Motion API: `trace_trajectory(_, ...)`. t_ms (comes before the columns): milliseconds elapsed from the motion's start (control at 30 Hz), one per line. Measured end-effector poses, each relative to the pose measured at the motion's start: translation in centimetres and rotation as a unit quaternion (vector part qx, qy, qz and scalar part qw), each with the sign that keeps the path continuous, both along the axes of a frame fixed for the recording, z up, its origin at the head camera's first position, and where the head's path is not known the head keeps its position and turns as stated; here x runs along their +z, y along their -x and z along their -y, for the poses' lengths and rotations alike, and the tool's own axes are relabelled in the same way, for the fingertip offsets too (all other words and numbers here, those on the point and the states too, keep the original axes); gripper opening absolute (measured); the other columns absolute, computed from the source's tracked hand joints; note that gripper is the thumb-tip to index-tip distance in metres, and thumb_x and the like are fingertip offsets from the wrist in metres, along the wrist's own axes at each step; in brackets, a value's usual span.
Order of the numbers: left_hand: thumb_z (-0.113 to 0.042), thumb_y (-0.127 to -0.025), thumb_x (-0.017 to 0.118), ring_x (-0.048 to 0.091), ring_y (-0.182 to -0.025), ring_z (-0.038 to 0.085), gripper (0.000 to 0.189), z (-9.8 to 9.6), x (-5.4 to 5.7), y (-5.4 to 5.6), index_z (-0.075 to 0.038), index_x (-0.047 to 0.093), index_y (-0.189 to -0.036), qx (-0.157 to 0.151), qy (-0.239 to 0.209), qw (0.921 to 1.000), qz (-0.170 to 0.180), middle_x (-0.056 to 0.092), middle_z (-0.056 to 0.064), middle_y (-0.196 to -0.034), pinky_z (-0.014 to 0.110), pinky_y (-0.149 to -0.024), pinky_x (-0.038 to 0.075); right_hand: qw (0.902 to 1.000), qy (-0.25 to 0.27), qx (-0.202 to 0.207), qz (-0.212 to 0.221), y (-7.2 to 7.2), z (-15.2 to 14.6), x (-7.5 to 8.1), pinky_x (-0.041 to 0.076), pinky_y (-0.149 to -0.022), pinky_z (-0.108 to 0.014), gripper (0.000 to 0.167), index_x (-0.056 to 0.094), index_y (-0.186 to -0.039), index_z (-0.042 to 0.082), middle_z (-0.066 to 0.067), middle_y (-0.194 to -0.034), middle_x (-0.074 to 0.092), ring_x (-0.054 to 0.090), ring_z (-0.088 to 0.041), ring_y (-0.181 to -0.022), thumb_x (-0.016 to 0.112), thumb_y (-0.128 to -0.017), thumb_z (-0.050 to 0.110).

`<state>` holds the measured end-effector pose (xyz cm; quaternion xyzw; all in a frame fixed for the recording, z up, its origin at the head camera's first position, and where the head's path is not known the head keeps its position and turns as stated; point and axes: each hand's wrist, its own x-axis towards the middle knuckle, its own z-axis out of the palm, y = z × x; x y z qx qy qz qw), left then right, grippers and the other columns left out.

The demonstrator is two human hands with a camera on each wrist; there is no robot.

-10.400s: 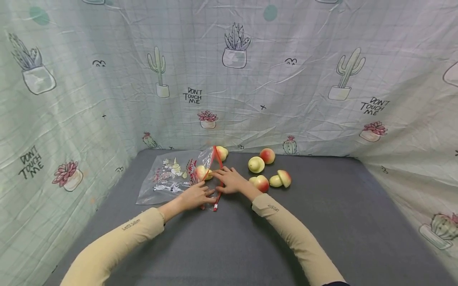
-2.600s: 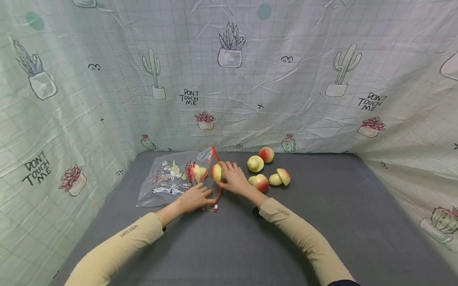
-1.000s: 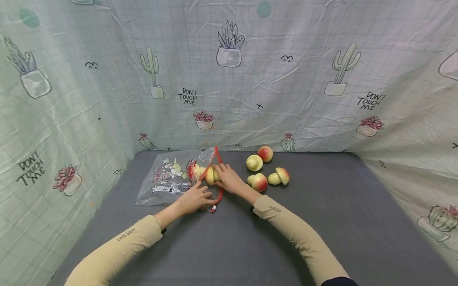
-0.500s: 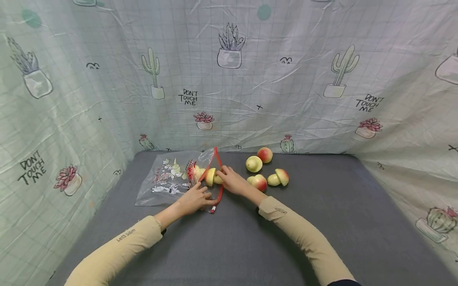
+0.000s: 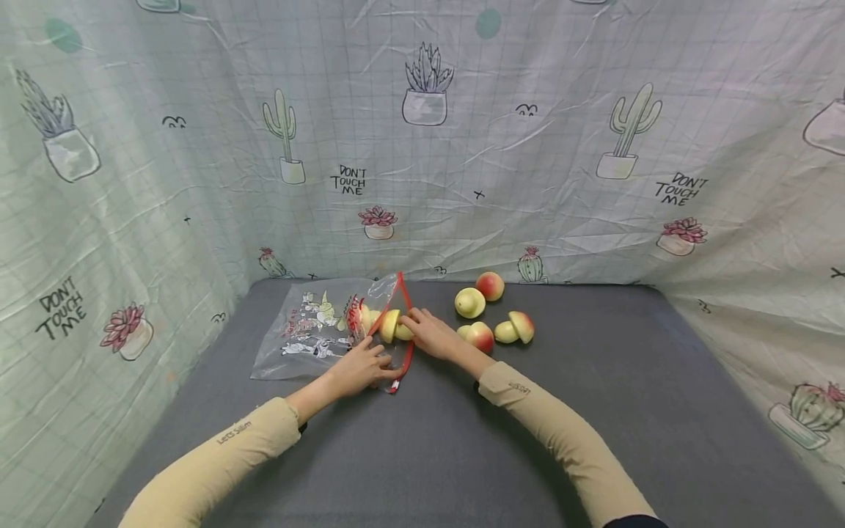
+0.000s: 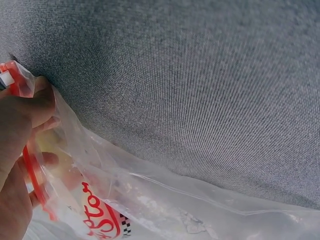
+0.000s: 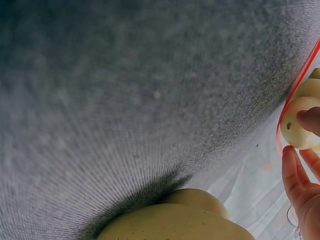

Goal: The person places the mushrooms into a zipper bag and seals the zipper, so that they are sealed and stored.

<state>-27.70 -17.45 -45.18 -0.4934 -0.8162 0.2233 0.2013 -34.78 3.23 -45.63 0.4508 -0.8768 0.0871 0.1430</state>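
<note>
A clear plastic zip bag (image 5: 277, 356) with printed cartoons and a red zip edge lies flat, its mouth facing right. My left hand (image 5: 359, 365) grips the near side of that mouth; in the left wrist view, film is pinched between thumb and fingers (image 6: 42, 107). One mushroom-shaped yellow-and-red piece (image 5: 361, 317) shows through the film inside. Another such piece (image 5: 389, 326) sits in the mouth, red side turned away, its stem toward my right hand (image 5: 432, 337). In the right wrist view, thumb and fingers hold the pale round end (image 7: 294, 125) beside the red edge.
Right of the bag, several like pieces lie on the grey tabletop (image 5: 409, 469): a pale one (image 5: 469, 303), a red round one (image 5: 490, 286), a red-and-yellow one (image 5: 480, 337) and a tilted one (image 5: 519, 328). A cactus-print curtain (image 5: 554, 183) encloses the back and sides.
A piece that lay behind the bag's mouth has been taken by my right hand and brought leftward into the opening. The piece inside sits slightly deeper left. My left hand has stayed at the edge.
</note>
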Motion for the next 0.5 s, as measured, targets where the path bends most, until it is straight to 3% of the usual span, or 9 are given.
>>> trace_trajectory(500,-0.039,-0.064,0.071,0.053,-0.088,0.015,0.057,-0.23,-0.15,0.43,-0.039,0.053,-0.118,0.001,0.013,0.9997,-0.021,0.060,-0.008,-0.092,0.043,-0.089,0.040,0.9998,0.004,0.008,-0.016,0.64,-0.05,-0.14,0.047,-0.072,-0.028,0.038,0.051,-0.120,0.013,-0.005,-0.109,0.052,0.050,-0.018,-0.089,0.058,-0.083,0.008)
